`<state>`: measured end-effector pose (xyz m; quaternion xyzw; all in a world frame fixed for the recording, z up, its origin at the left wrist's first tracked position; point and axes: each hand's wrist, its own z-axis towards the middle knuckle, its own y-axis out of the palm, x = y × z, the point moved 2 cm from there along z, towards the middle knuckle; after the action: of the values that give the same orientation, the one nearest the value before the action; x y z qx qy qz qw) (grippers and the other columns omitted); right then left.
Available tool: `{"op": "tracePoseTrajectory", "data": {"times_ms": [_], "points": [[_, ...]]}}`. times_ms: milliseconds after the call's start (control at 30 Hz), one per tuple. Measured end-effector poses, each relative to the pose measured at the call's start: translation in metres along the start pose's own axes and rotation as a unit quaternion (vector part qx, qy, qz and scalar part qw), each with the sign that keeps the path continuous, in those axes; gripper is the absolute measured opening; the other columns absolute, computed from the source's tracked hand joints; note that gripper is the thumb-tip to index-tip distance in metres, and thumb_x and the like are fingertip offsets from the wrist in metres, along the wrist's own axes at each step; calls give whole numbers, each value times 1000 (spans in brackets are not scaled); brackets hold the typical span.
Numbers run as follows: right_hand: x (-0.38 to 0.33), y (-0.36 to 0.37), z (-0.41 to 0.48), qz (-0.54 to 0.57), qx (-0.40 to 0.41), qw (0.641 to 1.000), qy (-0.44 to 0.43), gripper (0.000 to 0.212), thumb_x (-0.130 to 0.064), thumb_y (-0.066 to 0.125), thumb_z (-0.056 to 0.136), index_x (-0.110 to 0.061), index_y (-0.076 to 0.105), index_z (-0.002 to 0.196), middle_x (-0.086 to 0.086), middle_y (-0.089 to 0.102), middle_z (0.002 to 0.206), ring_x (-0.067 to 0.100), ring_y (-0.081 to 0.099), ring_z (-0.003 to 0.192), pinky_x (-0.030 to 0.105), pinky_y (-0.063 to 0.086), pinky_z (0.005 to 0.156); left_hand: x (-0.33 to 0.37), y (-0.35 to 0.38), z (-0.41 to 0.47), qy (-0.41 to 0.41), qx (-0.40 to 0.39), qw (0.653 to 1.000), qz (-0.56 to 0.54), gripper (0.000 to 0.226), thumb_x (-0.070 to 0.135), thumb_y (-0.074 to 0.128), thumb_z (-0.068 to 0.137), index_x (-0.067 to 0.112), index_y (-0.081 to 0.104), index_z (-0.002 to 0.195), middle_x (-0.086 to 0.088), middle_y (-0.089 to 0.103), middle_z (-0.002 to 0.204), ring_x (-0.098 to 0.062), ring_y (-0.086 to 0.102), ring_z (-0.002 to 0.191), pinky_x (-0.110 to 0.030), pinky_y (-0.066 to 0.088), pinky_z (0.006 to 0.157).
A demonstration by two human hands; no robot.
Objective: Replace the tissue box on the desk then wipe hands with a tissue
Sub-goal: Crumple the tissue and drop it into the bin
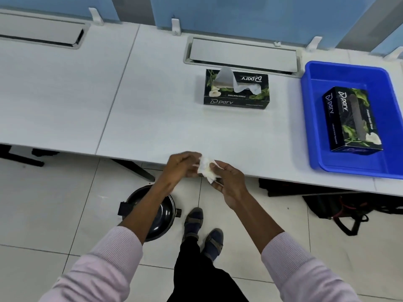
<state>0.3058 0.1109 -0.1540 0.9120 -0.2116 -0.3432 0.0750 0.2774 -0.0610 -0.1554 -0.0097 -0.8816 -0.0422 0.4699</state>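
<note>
A crumpled tissue [206, 170] is pinched between both hands just past the near edge of the surface [152, 110]: the left hand [182, 165] is closed on it from nine o'clock, the right hand [229, 180] curled around it from three o'clock. At twelve o'clock a tissue box [236, 89] is set flat on the surface, a sheet pulled up from its slot. At two o'clock a second box [352, 119], seemingly empty, is lying in a blue tray [314, 127].
</note>
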Motion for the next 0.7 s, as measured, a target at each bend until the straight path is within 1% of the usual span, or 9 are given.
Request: {"op": "tracePoseTrajectory", "data": {"times_ms": [67,133,200,333,400,467,533,633,700], "points": [[4,0,-1,-12,13,1000,4,28,-11,77,87,-5,71,114,10,74,101,17,71,76,21,58,57,-9,3,-13,-36,-31,998,-35,29,8,72,90,3,71,118,-18,75,111,-23,76,93,-33,64,79],[12,1,-3,-43,26,999,-3,21,-12,80,85,-6,73,104,8,74,94,14,71,71,19,57,54,-18,1,-22,-35,-14,998,-51,35,1,78,82,1,71,116,-17,76,104,-22,76,88,-32,65,76],[20,2,-3,-89,36,995,-20,23,-11,81,83,-1,74,103,11,74,93,16,70,71,19,57,54,-26,-3,-28,-24,18,998,-54,33,-4,80,78,-3,71,110,-12,75,93,-18,75,79,-28,64,70],[34,13,-2,-139,12,989,-49,20,-5,77,86,7,75,102,23,75,103,26,71,86,35,62,82,-41,-16,-39,-14,114,992,-60,20,-7,81,75,-3,71,93,-12,71,81,-19,71,72,-26,64,63],[40,21,-1,-162,-27,985,-54,19,-5,75,88,5,75,104,22,75,106,25,71,89,34,60,86,-49,-24,-43,-20,176,982,-70,20,-8,80,75,-8,68,91,-16,71,81,-21,70,71,-27,64,65],[48,30,0,-231,-68,967,-79,27,-3,78,84,2,73,110,18,76,106,20,71,86,27,61,82,-57,-34,-48,-32,227,971,-73,23,-9,80,74,-14,68,93,-24,71,84,-25,71,73,-29,65,69],[56,39,1,-318,-109,935,-116,42,2,82,78,-2,70,118,13,74,102,15,68,84,25,59,80,-62,-45,-52,-40,246,966,-72,19,-9,80,74,-12,70,90,-23,72,84,-27,72,74,-30,64,71],[67,48,5,-412,-147,889,-135,61,4,84,74,-7,65,130,1,70,87,11,64,76,27,55,81,-66,-61,-55,-61,209,973,-70,7,-7,76,80,-1,76,82,-16,75,84,-25,73,82,-28,64,73],[73,55,8,-460,-133,864,-158,56,1,85,73,-10,70,126,-4,69,83,10,63,73,32,55,81,-66,-71,-56,-77,169,980,-69,11,-3,74,84,6,78,79,-13,77,84,-25,74,84,-26,65,72]]}}
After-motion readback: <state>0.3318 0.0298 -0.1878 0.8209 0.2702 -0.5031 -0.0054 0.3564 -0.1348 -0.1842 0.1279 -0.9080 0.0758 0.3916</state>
